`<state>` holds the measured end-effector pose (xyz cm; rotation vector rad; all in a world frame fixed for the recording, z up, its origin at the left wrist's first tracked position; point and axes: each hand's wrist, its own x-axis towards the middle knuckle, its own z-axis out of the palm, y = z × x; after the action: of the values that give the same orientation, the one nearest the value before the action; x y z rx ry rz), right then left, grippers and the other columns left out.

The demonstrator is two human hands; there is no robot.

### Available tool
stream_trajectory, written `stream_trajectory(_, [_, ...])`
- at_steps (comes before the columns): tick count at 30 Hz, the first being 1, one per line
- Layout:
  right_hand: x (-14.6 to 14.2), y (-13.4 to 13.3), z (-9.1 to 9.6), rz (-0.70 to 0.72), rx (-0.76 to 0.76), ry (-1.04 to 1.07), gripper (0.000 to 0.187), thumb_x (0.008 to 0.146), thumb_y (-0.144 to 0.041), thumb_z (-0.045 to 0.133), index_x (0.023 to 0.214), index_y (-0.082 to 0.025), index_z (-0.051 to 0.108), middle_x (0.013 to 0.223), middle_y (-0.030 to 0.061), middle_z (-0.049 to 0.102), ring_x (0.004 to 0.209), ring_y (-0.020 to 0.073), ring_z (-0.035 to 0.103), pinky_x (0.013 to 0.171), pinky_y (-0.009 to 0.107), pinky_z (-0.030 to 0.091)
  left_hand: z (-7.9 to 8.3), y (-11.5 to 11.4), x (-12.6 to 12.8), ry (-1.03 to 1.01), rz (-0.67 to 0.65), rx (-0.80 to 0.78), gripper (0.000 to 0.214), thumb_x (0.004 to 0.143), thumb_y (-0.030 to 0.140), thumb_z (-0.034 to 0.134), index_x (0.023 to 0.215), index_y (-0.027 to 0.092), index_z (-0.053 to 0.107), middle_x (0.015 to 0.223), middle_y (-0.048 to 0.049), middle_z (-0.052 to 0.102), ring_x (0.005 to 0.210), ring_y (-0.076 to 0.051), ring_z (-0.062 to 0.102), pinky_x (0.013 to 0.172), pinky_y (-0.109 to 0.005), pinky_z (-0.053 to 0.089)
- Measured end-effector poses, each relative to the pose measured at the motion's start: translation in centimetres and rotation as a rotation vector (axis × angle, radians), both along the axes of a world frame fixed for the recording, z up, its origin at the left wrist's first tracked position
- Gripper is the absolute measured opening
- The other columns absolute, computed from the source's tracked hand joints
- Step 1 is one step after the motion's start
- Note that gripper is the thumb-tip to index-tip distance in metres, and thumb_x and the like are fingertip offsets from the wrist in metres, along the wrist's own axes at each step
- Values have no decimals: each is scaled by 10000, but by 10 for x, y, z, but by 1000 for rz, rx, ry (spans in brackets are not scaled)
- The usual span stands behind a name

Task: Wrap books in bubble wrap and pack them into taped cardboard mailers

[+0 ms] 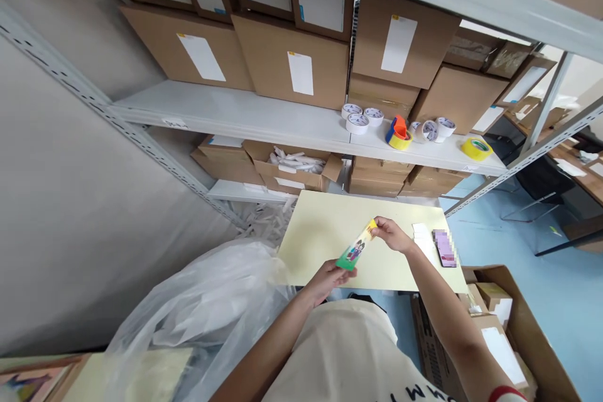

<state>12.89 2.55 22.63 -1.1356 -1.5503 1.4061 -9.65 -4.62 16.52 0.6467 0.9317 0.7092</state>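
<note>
Since the slim yellow-to-green printed paper-like packet (pixel 358 247), held above the pale-yellow rectangular tabletop (pixel 313 229), looks light, flexible and maybe slick, end pinches should suit: left hand (pixel 328 279) grips the green end, right hand (pixel 392 235) the yellow; mid-squeeze could crease it.

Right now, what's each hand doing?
Left hand: closed on the green end of the colorful packet.
Right hand: closed on its yellow end.
</note>
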Motion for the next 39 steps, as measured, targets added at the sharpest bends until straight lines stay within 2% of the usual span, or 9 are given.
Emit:
stream_trajectory(5, [15, 14, 7, 46, -90, -66, 470, 673, -622, 739, 772, -177, 624, 664, -14, 589, 597, 116, 505, 555, 242, 404, 19, 19, -8, 142, 202, 151, 581, 611, 669, 719, 938, 189, 739, 991, -110, 742, 931, -231, 669, 823, -348, 501])
stream_trajectory(9, [26, 22, 9, 64, -114, -84, 424, 679, -571, 742, 788, -176, 634, 702, 4, 627, 627, 133, 541, 562, 253, 425, 39, 32, 2, 282, 148, 353, 526, 613, 624, 739, 889, 177, 744, 849, -88, 741, 802, -216, 664, 745, -328, 515])
stream_trajectory(12, [32, 27, 5, 51, -140, -58, 401, 661, -537, 760, 808, -178, 658, 738, 14, 656, 649, 147, 571, 576, 264, 447, 43, 36, 20, 364, 148, 435, 373, 598, 521, 775, 755, 186, 732, 735, -52, 719, 694, -183, 632, 680, -302, 510])
stream_trajectory(17, [40, 27, -10, -106, -235, 138, 481, 641, -504, 788, 992, -200, 661, 793, 13, 682, 691, 167, 630, 612, 286, 498, 31, 33, 47, 397, 259, 359, 346, 602, 499, 768, 714, 175, 716, 627, -11, 658, 591, -132, 567, 590, -255, 482])
stream_trajectory(22, [39, -5, -36, -218, -367, 398, 664, 595, -439, 849, 1178, -284, 571, 900, -1, 687, 780, 185, 678, 670, 312, 548, 19, 26, 64, 275, 432, 119, 497, 517, 566, 811, 784, 161, 703, 712, -23, 680, 663, -137, 606, 655, -272, 519])
stream_trajectory(26, [32, -35, -52, -227, -417, 455, 525, 659, -441, 814, 1117, -293, 603, 1086, 33, 672, 829, 193, 682, 680, 317, 558, 12, 22, 70, 206, 487, 42, 538, 487, 586, 827, 787, 156, 708, 765, -44, 701, 704, -150, 624, 694, -295, 529])
stream_trajectory(30, [30, -44, -58, -192, -455, 486, 505, 676, -424, 801, 1135, -309, 625, 1145, 32, 647, 874, 191, 666, 712, 313, 554, 3, 20, 70, 227, 525, 11, 558, 489, 598, 825, 811, 156, 714, 798, -53, 712, 733, -160, 634, 725, -312, 532])
stream_trajectory(34, [27, -39, -68, -153, -508, 464, 573, 661, -408, 805, 1198, -328, 622, 1033, 8, 631, 797, 159, 642, 687, 310, 546, -8, 23, 65, 316, 540, 0, 599, 493, 652, 797, 825, 161, 711, 819, -56, 712, 741, -161, 636, 709, -300, 529])
stream_trajectory(39, [6, -29, -95, -364, -548, 377, 599, 572, -427, 837, 1120, -262, 661, 805, -35, 550, 697, 128, 585, 668, 321, 546, -28, 31, 49, 452, 570, 68, 672, 584, 736, 698, 943, 168, 710, 849, -66, 710, 801, -189, 657, 741, -324, 538])
